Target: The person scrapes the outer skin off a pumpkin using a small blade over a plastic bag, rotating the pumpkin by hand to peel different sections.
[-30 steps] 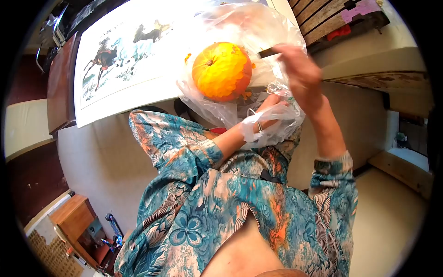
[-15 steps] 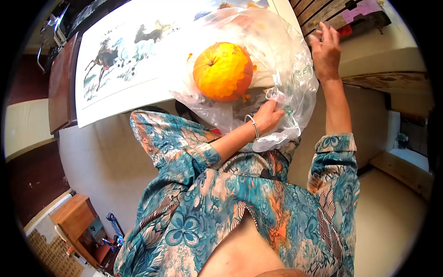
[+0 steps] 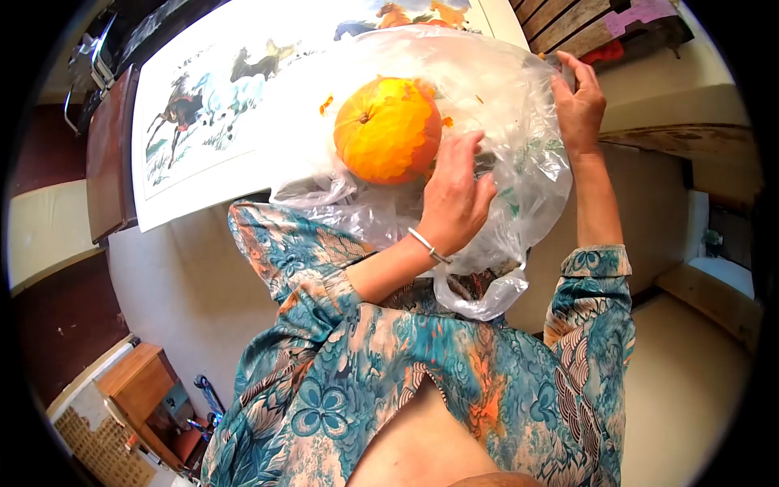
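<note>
A partly peeled orange pumpkin [image 3: 385, 134] rests on a spread clear plastic bag [image 3: 527, 174], with its stem facing up. Beside the pumpkin, over the bag, is my left hand [image 3: 458, 195], its fingers loosely bent and apart, holding nothing. A bracelet circles that wrist. At the table's right edge, by the bag's rim, my right hand [image 3: 580, 105] has its thumb and fingers curled round a small dark thing that I cannot make out. Orange peel scraps lie on the bag. One bag handle hangs over the near edge.
Beneath the bag is a white table [image 3: 243, 154] printed with horses. A slatted wooden bench [image 3: 560, 24] with a pink cloth [image 3: 641, 15] stands at the upper right. A wooden cabinet [image 3: 134, 377] is at the lower left.
My left hand has let go of the bag and moved up toward the pumpkin. The bag's handle now hangs lower. My right hand has come back from the bench, its fingers now curled in.
</note>
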`<state>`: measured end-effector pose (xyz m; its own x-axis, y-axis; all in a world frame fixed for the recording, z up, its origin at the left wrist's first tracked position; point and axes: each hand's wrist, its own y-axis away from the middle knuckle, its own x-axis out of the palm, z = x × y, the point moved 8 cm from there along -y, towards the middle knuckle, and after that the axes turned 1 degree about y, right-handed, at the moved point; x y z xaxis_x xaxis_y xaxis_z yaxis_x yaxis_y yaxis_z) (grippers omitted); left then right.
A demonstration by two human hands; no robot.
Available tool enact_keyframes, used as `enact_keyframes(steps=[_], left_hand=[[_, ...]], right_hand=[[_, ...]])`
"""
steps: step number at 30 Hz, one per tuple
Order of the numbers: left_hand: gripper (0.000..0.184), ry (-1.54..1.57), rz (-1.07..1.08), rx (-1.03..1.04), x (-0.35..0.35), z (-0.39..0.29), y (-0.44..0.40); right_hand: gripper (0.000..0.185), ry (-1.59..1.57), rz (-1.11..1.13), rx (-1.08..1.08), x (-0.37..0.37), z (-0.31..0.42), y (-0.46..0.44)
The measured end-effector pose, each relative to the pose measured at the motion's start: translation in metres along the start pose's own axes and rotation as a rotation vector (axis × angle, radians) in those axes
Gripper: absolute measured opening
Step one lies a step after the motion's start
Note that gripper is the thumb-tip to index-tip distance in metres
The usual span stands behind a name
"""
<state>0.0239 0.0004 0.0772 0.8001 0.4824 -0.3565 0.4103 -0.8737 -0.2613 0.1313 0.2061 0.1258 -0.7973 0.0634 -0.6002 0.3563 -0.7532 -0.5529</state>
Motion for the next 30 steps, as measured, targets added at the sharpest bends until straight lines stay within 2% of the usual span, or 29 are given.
enact_keyframes(steps=[2,3,6,8,9,12,16,21,23,24,26,27,30], left_hand=[[0.049,0.122,0.135,-0.049,0.020,0.008,-0.017],[0.049,0.094,0.121,-0.069,0.028,0.018,-0.027],[0.050,-0.052,0.003,0.062,0.038,0.054,-0.073],[0.051,-0.032,0.037,-0.019,0.027,0.059,-0.111],[0.044,0.021,0.103,-0.083,0.023,0.060,-0.127],[0.034,0.032,0.722,-0.395,0.037,0.066,-0.115],[0.029,-0.363,0.366,-0.092,-0.002,0.067,-0.126],[0.027,-0.538,0.301,0.033,-0.026,0.067,-0.122],[0.035,-0.621,0.246,0.235,-0.048,0.030,-0.099],[0.040,-0.673,0.223,0.329,-0.055,0.018,-0.077],[0.051,-0.720,0.263,0.370,-0.056,0.012,-0.037],[0.056,-0.738,0.275,0.400,-0.055,0.010,-0.021],[0.068,-0.814,0.336,0.303,-0.058,0.027,0.015]], right_hand=[[0.032,-0.036,-0.053,-0.046,-0.010,0.010,-0.008],[0.032,-0.047,-0.073,-0.061,-0.014,0.018,-0.012],[0.032,-0.004,-0.071,-0.200,-0.018,0.051,-0.020],[0.032,0.027,0.010,-0.344,-0.008,0.065,-0.016],[0.032,0.027,-0.014,-0.322,-0.012,0.063,-0.018],[0.033,0.016,-0.071,-0.267,-0.021,0.056,-0.026],[0.035,0.098,-0.080,-0.223,-0.025,0.032,-0.029],[0.033,0.046,-0.081,-0.171,-0.019,0.012,-0.027],[0.033,0.088,-0.087,-0.194,-0.026,0.018,-0.034],[0.032,0.072,-0.064,-0.120,-0.025,0.017,-0.031],[0.032,0.038,-0.024,0.012,-0.025,0.022,-0.034],[0.032,0.047,-0.057,-0.037,-0.024,0.021,-0.036],[0.031,-0.036,-0.058,-0.046,-0.022,0.017,-0.042]])
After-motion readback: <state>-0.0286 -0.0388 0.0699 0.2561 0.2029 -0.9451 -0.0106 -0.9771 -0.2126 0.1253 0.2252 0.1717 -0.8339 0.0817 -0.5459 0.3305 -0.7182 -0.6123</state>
